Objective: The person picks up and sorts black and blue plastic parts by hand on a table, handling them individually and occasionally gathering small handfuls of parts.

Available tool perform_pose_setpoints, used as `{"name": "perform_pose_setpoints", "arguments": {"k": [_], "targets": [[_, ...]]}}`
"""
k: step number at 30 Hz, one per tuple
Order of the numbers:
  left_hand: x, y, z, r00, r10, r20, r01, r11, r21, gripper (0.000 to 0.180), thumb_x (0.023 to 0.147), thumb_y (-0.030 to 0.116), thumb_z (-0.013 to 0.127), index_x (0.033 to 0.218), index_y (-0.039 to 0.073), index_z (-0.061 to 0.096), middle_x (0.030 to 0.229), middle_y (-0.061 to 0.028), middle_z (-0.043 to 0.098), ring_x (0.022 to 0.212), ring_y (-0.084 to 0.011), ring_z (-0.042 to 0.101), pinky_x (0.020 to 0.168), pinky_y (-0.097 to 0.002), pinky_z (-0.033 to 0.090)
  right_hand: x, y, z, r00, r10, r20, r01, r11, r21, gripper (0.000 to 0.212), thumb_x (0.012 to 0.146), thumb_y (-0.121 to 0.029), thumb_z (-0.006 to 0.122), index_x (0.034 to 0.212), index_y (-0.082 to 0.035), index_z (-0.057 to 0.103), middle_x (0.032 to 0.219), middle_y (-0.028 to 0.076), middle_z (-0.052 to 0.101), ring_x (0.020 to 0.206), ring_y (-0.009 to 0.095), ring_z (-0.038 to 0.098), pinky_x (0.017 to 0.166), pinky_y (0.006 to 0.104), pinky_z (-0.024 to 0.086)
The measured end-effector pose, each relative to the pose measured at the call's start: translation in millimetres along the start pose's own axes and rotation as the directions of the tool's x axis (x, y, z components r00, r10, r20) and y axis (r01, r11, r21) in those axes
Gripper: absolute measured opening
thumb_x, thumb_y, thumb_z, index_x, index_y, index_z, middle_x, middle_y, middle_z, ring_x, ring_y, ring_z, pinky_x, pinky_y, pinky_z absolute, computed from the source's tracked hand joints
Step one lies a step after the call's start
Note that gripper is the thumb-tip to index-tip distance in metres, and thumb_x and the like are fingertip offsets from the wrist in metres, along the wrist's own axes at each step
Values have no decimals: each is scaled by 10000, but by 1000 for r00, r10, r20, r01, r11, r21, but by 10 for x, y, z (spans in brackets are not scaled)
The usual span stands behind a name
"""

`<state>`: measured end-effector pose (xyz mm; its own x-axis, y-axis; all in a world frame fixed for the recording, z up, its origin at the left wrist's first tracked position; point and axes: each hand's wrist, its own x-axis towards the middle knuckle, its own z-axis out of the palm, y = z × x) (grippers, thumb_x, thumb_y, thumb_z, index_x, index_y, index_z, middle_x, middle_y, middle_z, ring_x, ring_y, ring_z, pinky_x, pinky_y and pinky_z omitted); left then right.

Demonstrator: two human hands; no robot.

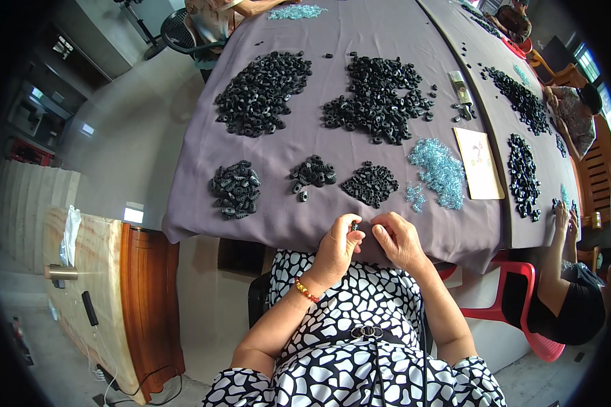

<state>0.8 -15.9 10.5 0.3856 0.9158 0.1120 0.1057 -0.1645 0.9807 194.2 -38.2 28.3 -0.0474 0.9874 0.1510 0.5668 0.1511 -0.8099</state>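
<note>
My left hand [337, 249] is closed at the table's near edge, pinching a small black plastic part [355, 226] between thumb and fingertips. Close beside it, my right hand [400, 241] has its thumb pressed to its curled fingers; whatever it may hold is hidden. Just beyond my hands lies a pile of small black parts [371, 184]. To its left are a smaller heap of black pieces [313, 173] and a heap of longer black pieces [235, 190]. Clear bluish plastic bits [437, 173] are heaped beyond my right hand.
Two large piles of black ring-like parts, one left [261, 95] and one right [380, 98], spread farther back on the grey cloth [319, 20]. A pale card [480, 163] and a tube-like item [461, 88] lie right. Other people sit around, one near a red chair [516, 292].
</note>
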Motion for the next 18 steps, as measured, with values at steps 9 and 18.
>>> {"name": "perform_pose_setpoints", "arguments": {"k": [9, 18], "targets": [[-1, 100, -2, 998, -6, 69, 20, 978, -208, 390, 1089, 297, 497, 1360, 16, 497, 875, -21, 601, 739, -92, 609, 688, -232, 513, -1, 27, 18, 1000, -12, -26, 13, 1000, 8, 234, 988, -255, 651, 1042, -29, 673, 898, 126, 670, 722, 256, 690, 666, 341, 544], [12, 177, -62, 978, 5, 209, 99, 870, -483, 497, 1085, 363, 477, 1437, 12, 456, 902, -43, 617, 794, -112, 626, 741, -253, 533, -10, 15, 23, 1000, -14, -24, 15, 999, 32, 222, 975, -238, 662, 1040, -26, 670, 894, 130, 673, 722, 265, 685, 669, 350, 544]]}}
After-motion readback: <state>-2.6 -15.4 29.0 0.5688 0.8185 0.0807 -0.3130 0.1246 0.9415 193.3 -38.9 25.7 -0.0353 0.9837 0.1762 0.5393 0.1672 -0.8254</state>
